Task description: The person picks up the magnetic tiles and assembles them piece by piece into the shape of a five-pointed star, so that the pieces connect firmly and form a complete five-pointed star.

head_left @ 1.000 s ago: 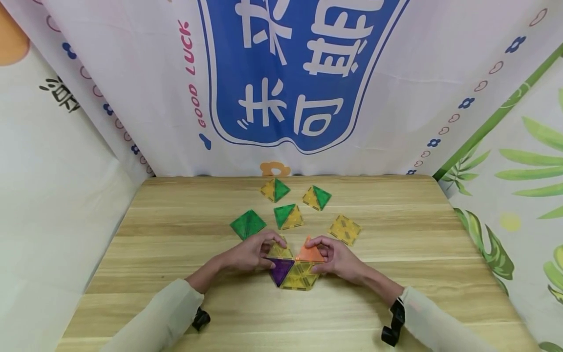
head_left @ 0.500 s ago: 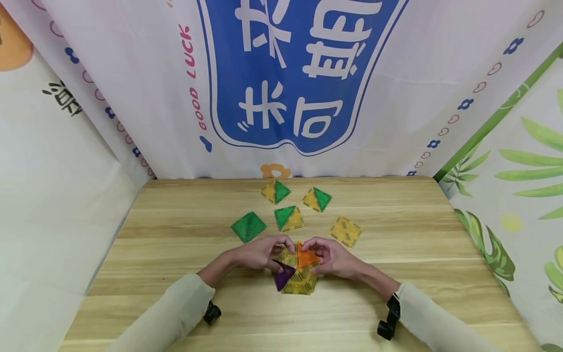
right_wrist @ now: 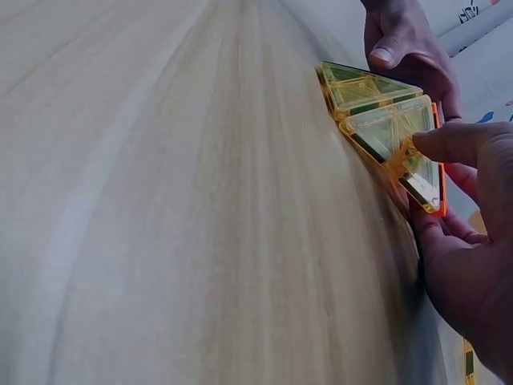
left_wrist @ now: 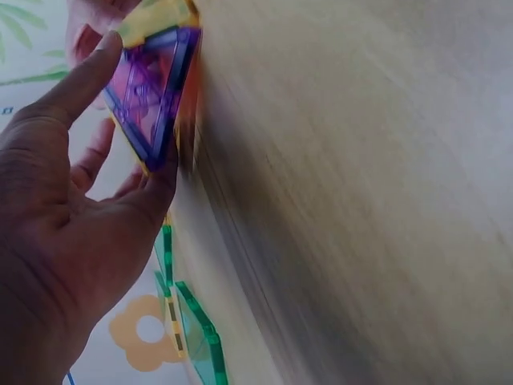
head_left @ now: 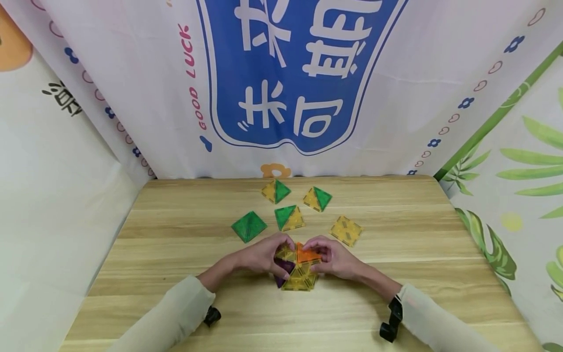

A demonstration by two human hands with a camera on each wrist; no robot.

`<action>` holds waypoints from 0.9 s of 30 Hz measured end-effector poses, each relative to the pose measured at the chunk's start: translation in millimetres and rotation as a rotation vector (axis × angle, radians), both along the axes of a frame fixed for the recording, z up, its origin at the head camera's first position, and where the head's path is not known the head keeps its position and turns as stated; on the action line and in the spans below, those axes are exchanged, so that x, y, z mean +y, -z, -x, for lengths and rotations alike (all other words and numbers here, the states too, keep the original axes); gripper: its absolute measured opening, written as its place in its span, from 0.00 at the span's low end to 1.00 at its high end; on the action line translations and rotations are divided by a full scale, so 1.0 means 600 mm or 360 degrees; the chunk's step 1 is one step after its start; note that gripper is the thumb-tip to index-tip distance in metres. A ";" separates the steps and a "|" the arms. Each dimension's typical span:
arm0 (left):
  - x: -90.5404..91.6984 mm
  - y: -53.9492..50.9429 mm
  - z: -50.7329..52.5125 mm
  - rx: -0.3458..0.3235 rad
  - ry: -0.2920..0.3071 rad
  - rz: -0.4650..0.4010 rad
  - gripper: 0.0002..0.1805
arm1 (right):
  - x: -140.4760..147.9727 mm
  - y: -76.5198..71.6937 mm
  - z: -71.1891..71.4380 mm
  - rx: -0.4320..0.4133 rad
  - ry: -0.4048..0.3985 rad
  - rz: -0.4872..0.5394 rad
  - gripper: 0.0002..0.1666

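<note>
Triangular magnetic tiles stand joined in a small raised cluster between both hands in the head view. The left hand (head_left: 263, 255) holds its left side, thumb on the purple tile (left_wrist: 147, 92) and fingers behind the far yellow tile (head_left: 286, 253). On the other side the right hand (head_left: 336, 259) grips the orange tile (head_left: 309, 255), its thumb against a yellow tile (right_wrist: 393, 132). More yellow tiles (head_left: 299, 282) form the near side. The orange and far yellow tiles meet or nearly meet at the back. Fingers partly cover the purple and orange tiles.
Behind the hands lie a green tile pair (head_left: 249, 226), a yellow tile pair (head_left: 346, 231) and several green-and-yellow pairs, among them one nearer the middle (head_left: 289, 217). The wooden tabletop (head_left: 176, 215) ends at a printed cloth (head_left: 378, 122).
The left hand has moved right, bringing the purple and far yellow tiles inward. The orange tile has tipped toward the yellow one, and the gap between them has closed.
</note>
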State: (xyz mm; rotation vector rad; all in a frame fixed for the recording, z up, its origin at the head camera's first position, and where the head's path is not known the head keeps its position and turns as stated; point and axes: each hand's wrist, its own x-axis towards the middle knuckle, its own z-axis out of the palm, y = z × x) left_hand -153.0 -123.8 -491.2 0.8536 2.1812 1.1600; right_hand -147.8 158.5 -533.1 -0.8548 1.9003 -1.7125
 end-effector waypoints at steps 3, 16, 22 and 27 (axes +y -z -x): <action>0.004 0.000 -0.005 0.0107 -0.0028 0.0045 0.33 | -0.001 0.000 -0.002 0.0056 0.0029 -0.0019 0.26; 0.007 0.004 -0.022 0.0334 -0.0104 0.0169 0.41 | -0.008 -0.005 -0.016 0.0545 0.0196 -0.0349 0.22; 0.004 0.007 -0.029 0.0426 -0.0103 0.0165 0.38 | -0.013 -0.011 -0.023 0.0690 0.0196 -0.0453 0.25; 0.000 0.009 -0.031 0.0484 -0.0096 0.0182 0.38 | -0.017 -0.015 -0.025 0.0737 0.0208 -0.0496 0.28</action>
